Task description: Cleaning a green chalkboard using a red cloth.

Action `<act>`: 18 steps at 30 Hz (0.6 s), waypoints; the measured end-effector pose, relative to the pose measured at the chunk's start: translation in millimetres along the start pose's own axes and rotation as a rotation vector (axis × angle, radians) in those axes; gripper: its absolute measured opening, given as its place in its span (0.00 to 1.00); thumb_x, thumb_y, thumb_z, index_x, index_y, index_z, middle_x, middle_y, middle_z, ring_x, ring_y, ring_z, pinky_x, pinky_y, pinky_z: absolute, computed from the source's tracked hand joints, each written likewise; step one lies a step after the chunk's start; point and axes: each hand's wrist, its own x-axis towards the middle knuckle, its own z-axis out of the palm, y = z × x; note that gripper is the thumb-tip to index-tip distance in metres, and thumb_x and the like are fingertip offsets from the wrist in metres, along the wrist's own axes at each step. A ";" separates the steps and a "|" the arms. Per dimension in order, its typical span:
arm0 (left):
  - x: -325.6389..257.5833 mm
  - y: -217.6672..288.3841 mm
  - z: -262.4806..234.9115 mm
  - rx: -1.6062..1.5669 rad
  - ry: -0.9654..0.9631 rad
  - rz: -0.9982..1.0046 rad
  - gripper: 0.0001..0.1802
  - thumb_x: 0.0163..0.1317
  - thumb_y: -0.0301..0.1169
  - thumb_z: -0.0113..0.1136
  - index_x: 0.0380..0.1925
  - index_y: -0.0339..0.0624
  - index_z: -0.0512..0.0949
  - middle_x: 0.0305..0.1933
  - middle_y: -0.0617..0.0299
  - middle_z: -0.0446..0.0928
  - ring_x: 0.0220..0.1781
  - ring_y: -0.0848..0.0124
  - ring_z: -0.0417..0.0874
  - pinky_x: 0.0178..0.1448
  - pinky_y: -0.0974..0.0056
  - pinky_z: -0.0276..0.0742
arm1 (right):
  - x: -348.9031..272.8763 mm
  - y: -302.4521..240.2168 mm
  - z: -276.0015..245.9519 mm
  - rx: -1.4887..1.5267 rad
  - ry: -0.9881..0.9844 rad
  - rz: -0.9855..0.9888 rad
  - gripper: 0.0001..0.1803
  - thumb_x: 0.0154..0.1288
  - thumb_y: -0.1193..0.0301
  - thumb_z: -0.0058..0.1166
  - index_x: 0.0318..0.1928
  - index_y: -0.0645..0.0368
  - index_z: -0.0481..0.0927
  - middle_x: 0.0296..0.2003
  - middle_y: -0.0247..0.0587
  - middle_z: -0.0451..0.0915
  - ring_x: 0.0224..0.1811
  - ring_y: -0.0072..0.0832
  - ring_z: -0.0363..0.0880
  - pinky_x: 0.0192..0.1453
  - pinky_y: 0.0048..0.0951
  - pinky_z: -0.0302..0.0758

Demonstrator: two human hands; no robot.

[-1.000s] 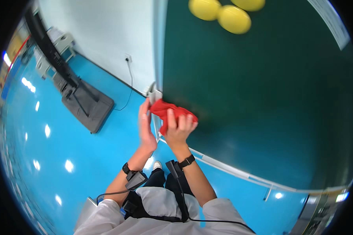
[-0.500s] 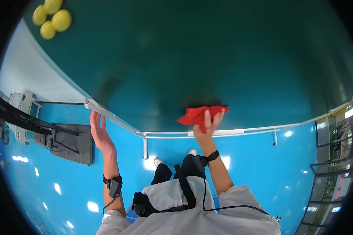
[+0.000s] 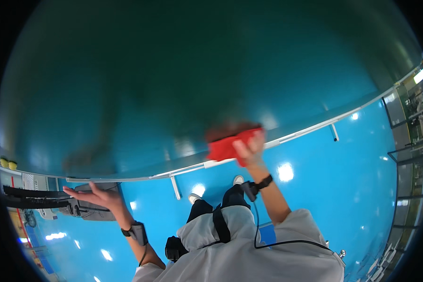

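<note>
My right hand [image 3: 252,149] is closed around a crumpled red cloth [image 3: 223,148] at the lower part of a large, glossy dark green board [image 3: 174,84]. The cloth lies against the board or very near it, just above its lower rim; the fingers are slightly blurred. My left hand [image 3: 100,197] is empty, its fingers stretched out and the thumb apart. It hovers just outside the board's lower left edge; I cannot tell whether it touches the rim. The board faintly reflects my arms and the cloth.
A white rail with short posts [image 3: 175,185] runs along the board's lower edge. Two small yellow round objects [image 3: 8,163] show at the far left. Beyond my left hand stands a dark treadmill-like machine [image 3: 96,209] on the blue floor [image 3: 310,188]. Glass panels [image 3: 411,188] line the right.
The view has turned, so the board looks tilted and the yellow objects sit lower at the far left. My left hand has swung left and down. My right hand still holds the cloth.
</note>
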 end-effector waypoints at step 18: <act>-82.4 53.2 115.5 0.089 -0.104 0.798 0.40 0.76 0.47 0.38 0.81 0.37 0.51 0.87 0.41 0.40 0.88 0.43 0.36 0.84 0.33 0.24 | -5.5 123.4 -55.4 -0.055 -0.007 0.023 0.34 0.64 0.66 0.67 0.70 0.34 0.74 0.69 0.44 0.67 0.78 0.55 0.59 0.81 0.60 0.57</act>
